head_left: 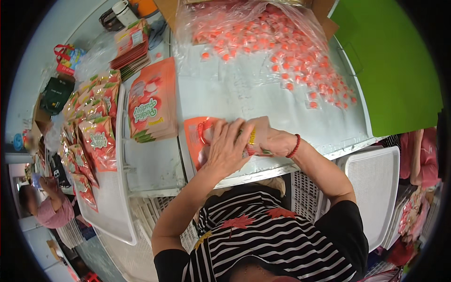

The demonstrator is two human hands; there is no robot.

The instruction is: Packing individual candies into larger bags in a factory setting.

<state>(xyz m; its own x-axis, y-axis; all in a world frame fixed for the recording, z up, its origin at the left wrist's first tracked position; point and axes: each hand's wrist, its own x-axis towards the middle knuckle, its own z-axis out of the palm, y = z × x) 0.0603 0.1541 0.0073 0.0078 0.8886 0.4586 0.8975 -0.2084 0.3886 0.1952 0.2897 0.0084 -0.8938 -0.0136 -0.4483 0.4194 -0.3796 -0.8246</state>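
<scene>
Fingers (245, 135) spread across a flat, smooth pouch (198, 134).

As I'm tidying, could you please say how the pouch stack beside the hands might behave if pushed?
The pouch stack may fan apart, since it looks unbound. Lying flat, it probably won't tip; thinly layered, it likely flexes.

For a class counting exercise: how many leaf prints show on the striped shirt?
3: a yellow leaf at the left, a middle red leaf, and a right-hand red leaf. Folds may hide others.
</scene>
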